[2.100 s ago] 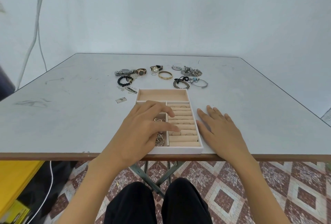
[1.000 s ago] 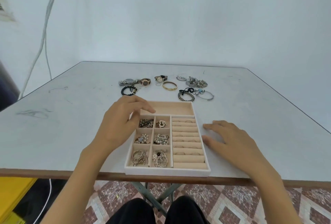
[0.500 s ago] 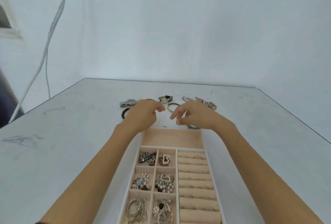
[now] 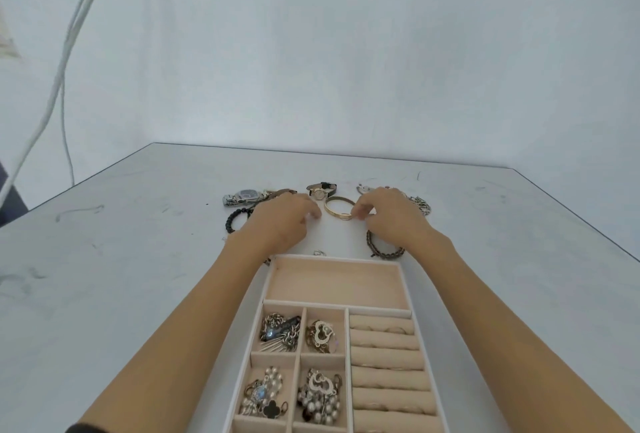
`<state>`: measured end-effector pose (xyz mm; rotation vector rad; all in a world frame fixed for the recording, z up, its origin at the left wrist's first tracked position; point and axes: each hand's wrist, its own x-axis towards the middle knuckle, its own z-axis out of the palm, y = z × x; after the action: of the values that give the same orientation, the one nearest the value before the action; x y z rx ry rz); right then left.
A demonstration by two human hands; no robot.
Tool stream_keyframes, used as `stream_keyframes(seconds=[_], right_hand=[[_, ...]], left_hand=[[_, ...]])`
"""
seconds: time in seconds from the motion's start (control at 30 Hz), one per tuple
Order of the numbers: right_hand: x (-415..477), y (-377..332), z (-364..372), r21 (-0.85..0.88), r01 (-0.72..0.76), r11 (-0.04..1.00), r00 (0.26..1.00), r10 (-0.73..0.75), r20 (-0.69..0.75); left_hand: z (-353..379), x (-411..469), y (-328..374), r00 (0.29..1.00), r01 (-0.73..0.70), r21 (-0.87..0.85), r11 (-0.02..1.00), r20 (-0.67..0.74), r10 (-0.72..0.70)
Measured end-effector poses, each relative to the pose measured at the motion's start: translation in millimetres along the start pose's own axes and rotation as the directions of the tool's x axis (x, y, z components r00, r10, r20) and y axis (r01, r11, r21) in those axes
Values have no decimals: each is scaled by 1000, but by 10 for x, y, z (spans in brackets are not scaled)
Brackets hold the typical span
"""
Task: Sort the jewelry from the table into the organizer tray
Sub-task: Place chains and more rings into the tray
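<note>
**Both Hands at the Loose Pieces, Bangle Between the Fingertips**

Left hand [image 4: 280, 221] curled, knuckles up, fingertips [image 4: 313, 213] bunched and pointing down just left of the plain gold metal bangle [image 4: 339, 209]. Right hand [image 4: 391, 221] likewise curled, thumb and forefinger tips drawn close together at the bangle's right rim. Touching it, by the look; truly pinched or not, cannot tell (thin rim, contact covered by the tips). Nothing visible inside the left fingers either, so no saying whether anything is held there.

Just beyond the left fingertips, a small gold-faced watch on a black strap [image 4: 320, 191]. Out past the left knuckles, a silver steel-link watch [image 4: 242, 197] and a black beaded bracelet [image 4: 237, 219]. Under the right wrist, a dark braided cord bracelet [image 4: 384, 248]; beyond the right knuckles, a tangle of silver chain [image 4: 420, 205]. Behind both wrists, toward the body, the beige velvet organizer tray with a white rim [image 4: 332, 285]: wide far compartment bare, small squares loaded with earrings and pendants, ring rolls on the right-hand side.

Likely step: lifting the bangle for that bare compartment. Risks, as judged:
- A shallow grip on a smooth hoop, letting it slip and roll across the grey table [image 4: 138, 259].
- A trailing wrist dragging the braided bracelet along.
- A small silver ring [image 4: 319, 253] behind the left palm, near the tray's far rim, easily overlooked or knocked.
</note>
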<state>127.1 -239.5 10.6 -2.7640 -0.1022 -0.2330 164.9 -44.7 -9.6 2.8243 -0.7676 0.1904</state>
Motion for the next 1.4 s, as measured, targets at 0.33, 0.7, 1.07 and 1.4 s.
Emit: stream_keyframes(seconds=[0.33,0.7,1.07,1.4], right_hand=[[41,-27,169,-108,11,994,991,-25,-132],[31,26,218,-63,-42,997,961,23,-276],[61,5,216,-16,69,997,988,-71,-139],[65,-13,178,68,52,996,996,-47,-72]], left_hand=[[24,-43,-100,991,10,-122,992,-131,-26],[62,-28,-113,988,11,-137,990,-149,-32],[53,-25,-103,978,114,-148,982,-154,-137],[20,-57,-88,977,87,-190,978,-174,-121]])
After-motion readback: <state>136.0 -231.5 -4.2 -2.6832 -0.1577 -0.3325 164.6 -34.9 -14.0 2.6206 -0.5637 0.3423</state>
